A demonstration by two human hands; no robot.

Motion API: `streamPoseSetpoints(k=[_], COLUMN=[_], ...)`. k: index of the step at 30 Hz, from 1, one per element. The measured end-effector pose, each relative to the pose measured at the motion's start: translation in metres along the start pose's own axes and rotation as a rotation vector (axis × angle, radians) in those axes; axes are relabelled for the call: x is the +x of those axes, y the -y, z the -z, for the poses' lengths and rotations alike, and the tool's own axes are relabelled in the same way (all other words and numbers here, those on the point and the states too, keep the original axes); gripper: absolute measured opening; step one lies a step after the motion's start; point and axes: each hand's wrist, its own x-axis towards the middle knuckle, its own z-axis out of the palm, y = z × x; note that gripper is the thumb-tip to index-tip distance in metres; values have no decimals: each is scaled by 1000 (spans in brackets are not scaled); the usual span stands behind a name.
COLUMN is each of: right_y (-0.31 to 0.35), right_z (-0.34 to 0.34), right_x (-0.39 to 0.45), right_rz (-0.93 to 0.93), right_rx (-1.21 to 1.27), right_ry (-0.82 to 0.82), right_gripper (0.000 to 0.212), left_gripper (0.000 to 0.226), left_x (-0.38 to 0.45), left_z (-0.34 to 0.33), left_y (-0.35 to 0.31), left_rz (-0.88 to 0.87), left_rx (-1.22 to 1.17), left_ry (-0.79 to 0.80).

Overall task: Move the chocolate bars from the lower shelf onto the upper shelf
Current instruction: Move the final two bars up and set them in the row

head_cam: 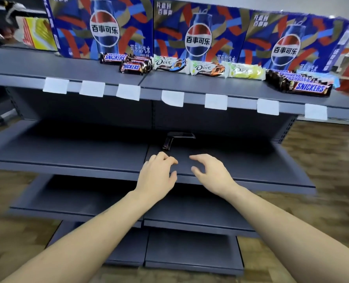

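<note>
Two dark chocolate bars lie deep in the shadow of the lower shelf: one points toward me, the other lies crosswise behind it. My left hand hovers just in front of the nearer bar, fingers loosely curled, holding nothing. My right hand is beside it, fingers relaxed and empty. On the upper shelf lie Snickers bars, Dove bars and a further pile of Snickers bars at the right.
Large blue cola cartons stand along the back of the upper shelf. White price tags hang on its front edge. Two more grey shelves sit below. The floor is wood-patterned.
</note>
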Motion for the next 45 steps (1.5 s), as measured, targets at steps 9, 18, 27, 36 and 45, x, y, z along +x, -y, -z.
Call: streamPoseSetpoints(k=[9,18,27,36,45], right_y=[-63,-115,-126,-139,-136], right_z=[-63,-117,-130,-136,-113], right_x=[66,160,264,243,171], right_rz=[-23,-59,-197,-44,-141], right_rx=[-64,-286,-262,-204,370], right_ry=[13,-61,15,-337,-240], right_gripper=[44,53,66,30,6], left_gripper=[35,55,52,25,47], left_x=[48,120,145,144,141], left_z=[-83,-165,-188,-178,-181], left_y=[46,96,107,104,114], left_rz=[54,158,155,125,238], left_rx=[6,148,225,22,13], left_ry=[44,50,-49,-267,-118])
